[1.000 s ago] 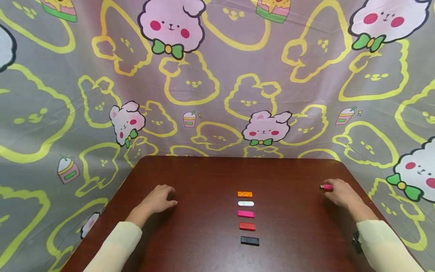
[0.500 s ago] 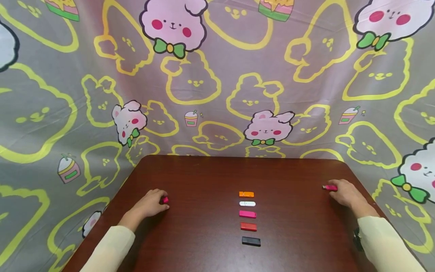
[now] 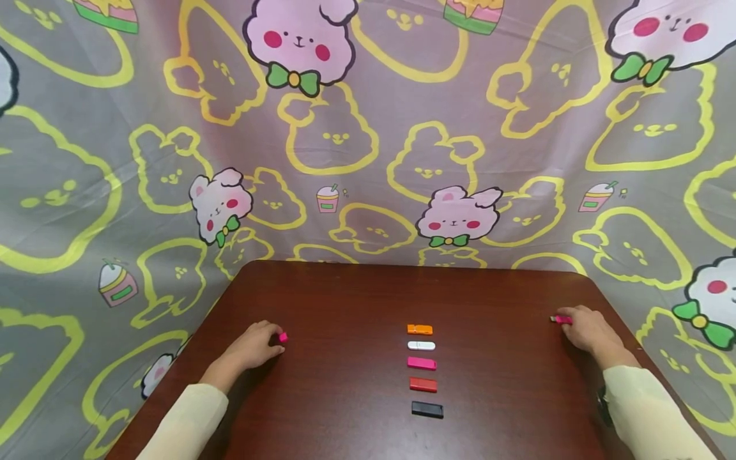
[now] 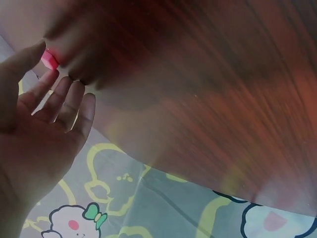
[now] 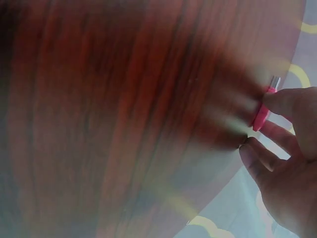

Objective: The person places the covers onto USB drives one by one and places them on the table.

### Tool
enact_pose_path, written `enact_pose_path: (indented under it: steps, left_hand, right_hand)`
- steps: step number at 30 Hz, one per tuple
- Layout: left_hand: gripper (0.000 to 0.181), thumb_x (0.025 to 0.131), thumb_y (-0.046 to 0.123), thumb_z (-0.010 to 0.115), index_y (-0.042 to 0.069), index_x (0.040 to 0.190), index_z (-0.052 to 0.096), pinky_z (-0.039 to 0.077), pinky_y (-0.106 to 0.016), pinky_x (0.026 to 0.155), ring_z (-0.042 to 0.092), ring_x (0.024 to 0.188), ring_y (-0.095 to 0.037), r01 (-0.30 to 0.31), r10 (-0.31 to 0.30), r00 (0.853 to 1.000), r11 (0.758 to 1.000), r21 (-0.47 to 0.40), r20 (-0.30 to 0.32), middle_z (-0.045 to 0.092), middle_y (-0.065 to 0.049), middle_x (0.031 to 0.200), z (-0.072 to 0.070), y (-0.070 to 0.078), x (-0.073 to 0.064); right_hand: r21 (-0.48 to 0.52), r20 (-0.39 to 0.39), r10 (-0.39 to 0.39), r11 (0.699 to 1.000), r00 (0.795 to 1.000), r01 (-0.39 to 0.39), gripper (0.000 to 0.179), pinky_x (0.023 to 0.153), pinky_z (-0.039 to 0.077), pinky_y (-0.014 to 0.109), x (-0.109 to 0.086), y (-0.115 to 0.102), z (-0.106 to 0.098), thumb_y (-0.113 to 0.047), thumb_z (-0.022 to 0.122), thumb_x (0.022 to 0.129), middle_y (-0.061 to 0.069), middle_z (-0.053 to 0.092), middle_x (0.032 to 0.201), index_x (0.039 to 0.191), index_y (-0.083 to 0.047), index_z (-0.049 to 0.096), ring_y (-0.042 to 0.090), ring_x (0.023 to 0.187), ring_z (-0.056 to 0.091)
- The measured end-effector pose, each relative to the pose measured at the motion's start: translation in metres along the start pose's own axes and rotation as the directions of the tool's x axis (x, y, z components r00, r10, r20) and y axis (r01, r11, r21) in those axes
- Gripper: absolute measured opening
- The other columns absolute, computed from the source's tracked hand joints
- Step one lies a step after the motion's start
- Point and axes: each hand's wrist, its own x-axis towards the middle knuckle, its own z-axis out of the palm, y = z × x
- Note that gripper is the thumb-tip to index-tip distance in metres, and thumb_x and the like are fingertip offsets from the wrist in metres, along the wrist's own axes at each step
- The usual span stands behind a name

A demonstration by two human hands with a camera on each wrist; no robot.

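Observation:
My left hand (image 3: pixel 253 345) is low over the table's left side, thumb and index fingertip at a small pink cap (image 4: pixel 50 60). The other fingers of that hand spread apart in the left wrist view. Over on the right side, my right hand (image 3: pixel 585 329) pinches a pink USB drive (image 5: pixel 265 109) between thumb and index finger. Its bare metal plug points away from the palm. A column of USB drives lies mid-table: orange (image 3: pixel 420 329), white (image 3: pixel 421 345), pink (image 3: pixel 422 363), red (image 3: pixel 423 384) and black (image 3: pixel 427 409).
The dark reddish-brown table (image 3: pixel 345 300) has rounded far corners. A grey cloth (image 3: pixel 368 128) printed with cartoon rabbits and yellow outlines hangs close behind it and along both sides.
My left hand has drawn back slightly toward the left and down, and the pink cap now shows at its fingertips. The right hand keeps its pink drive in nearly the same place.

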Motion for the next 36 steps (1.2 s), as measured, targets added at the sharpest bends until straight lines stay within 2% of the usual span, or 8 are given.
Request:
enact_pose_path:
  steps: [9,16,20,24,30,36]
  left_hand:
    - [0.012,0.088,0.013,0.078,0.007,0.094,0.07,0.052,-0.043,0.085,0.061,0.088,-0.022,-0.039,0.04,0.997,0.999,0.012,-0.059,0.06,-0.002,0.089,0.007,0.001,0.006]
    - [0.011,0.088,0.017,0.078,0.01,0.09,0.07,0.053,-0.043,0.079,0.062,0.084,-0.02,-0.015,0.017,0.998,0.999,0.037,-0.053,0.064,-0.001,0.088,0.008,0.002,0.009]
    - [0.012,0.087,0.02,0.076,0.011,0.09,0.07,0.052,-0.042,0.074,0.059,0.078,-0.017,0.016,-0.015,0.999,1.0,0.026,-0.04,0.063,0.0,0.085,0.007,0.005,0.012]
    - [0.013,0.086,0.021,0.076,0.011,0.088,0.069,0.051,-0.04,0.072,0.056,0.075,-0.015,0.01,-0.01,0.999,1.0,0.003,-0.033,0.063,0.001,0.082,0.006,0.013,0.012]
    - [0.013,0.085,0.022,0.078,0.013,0.088,0.068,0.051,-0.036,0.071,0.057,0.072,-0.011,-0.057,0.055,0.997,0.998,-0.03,-0.06,0.063,0.005,0.079,0.007,0.033,0.016]
    - [0.012,0.085,0.019,0.078,0.015,0.089,0.067,0.051,-0.032,0.068,0.057,0.068,-0.007,-0.088,0.083,0.995,0.992,-0.092,-0.056,0.063,0.008,0.076,0.011,0.051,0.021]
  right_hand:
    - [-0.017,-0.046,-0.037,0.999,0.998,0.036,0.021,0.083,0.048,0.062,-0.003,0.003,0.002,0.0,0.064,0.086,0.027,0.06,0.095,0.106,0.006,0.066,0.049,0.092,0.057]
    - [0.008,-0.055,-0.022,1.0,0.998,0.022,0.017,0.079,0.048,0.059,-0.008,0.002,0.002,-0.001,0.062,0.089,0.026,0.059,0.093,0.104,0.005,0.064,0.049,0.088,0.058]
    - [0.017,-0.086,-0.049,0.999,0.995,0.051,0.014,0.079,0.048,0.059,-0.01,-0.003,0.0,-0.001,0.061,0.088,0.025,0.06,0.091,0.1,0.006,0.063,0.049,0.088,0.059]
    - [0.024,-0.101,-0.086,0.996,0.991,0.088,0.013,0.078,0.049,0.057,-0.012,-0.014,-0.003,0.002,0.062,0.087,0.021,0.061,0.086,0.098,0.008,0.062,0.043,0.084,0.06]
    - [0.031,-0.113,-0.118,0.992,0.987,0.122,0.015,0.077,0.051,0.056,-0.014,-0.034,-0.007,0.004,0.066,0.085,0.017,0.062,0.085,0.098,0.009,0.061,0.035,0.079,0.059]
    - [0.018,-0.17,-0.187,0.981,0.968,0.193,0.013,0.076,0.052,0.055,-0.02,-0.05,-0.003,0.004,0.069,0.082,0.014,0.063,0.084,0.094,0.006,0.063,0.034,0.078,0.06]
